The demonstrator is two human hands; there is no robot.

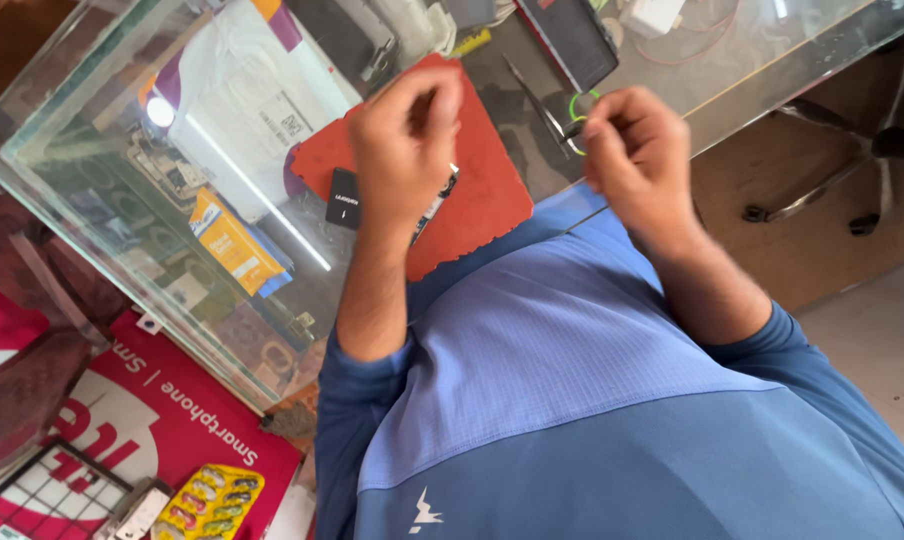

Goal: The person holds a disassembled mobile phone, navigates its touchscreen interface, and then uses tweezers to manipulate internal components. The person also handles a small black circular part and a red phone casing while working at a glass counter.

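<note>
So the biggest thing before me is the glass counter [92,190], and I take the red mat [482,190] on it as my landmark. This mat lies flat on the glass close to my body, I think to give a soft place for small work. Under the glass, left of the mat, I see white papers [247,100] and a yellow packet [234,243], kept there for display. Beyond the mat stands a dark box [572,35].

Both my hands are raised above the mat's near part. My left hand [404,150] is over the mat's middle, fingers curled together as if pinching something small, but what is between them I cannot tell. Just below it lies a small black item [344,198] on the mat, touching the surface, with a thin dark strip [434,205] beside it.

My right hand [634,150] is to the right of the mat, off its edge, fingers also bent and closed; the picture is blurred there. Near it, right of the mat, lie tweezers [532,95] and a green ring [578,112], ready to reach.
</note>
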